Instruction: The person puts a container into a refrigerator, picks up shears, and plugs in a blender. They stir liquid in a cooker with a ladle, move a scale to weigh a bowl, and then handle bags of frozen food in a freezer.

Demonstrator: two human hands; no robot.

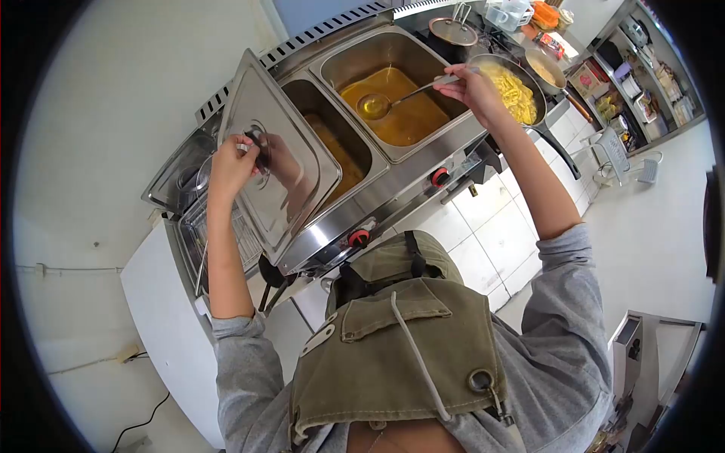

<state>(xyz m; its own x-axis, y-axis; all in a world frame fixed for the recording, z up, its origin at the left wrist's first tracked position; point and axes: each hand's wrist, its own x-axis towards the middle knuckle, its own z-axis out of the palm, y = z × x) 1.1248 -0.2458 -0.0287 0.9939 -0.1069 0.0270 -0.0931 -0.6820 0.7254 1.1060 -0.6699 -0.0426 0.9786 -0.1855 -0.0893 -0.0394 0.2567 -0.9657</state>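
My left hand [232, 167] is closed around the black knob of a steel lid [302, 177], which is tilted up over the left fryer tank [363, 160]. With my right hand [470, 90] I grip the handle of a ladle [373, 106]. Its bowl rests at the surface of the amber oil [411, 124] in the right fryer tank [355, 51]. Some oil also shows in the left tank beneath the lid. Close to my right hand, a black frying pan [541, 113] holds yellow food pieces [513, 92].
A lidded pot [453, 32] and a second pan [545, 72] stand beyond the frying pan. Red knobs [440, 177] line the fryer's front. A wire basket [243, 235] sits at the left, with black utensils [272, 279] hanging below. Stocked shelves [642, 75] are at the far right.
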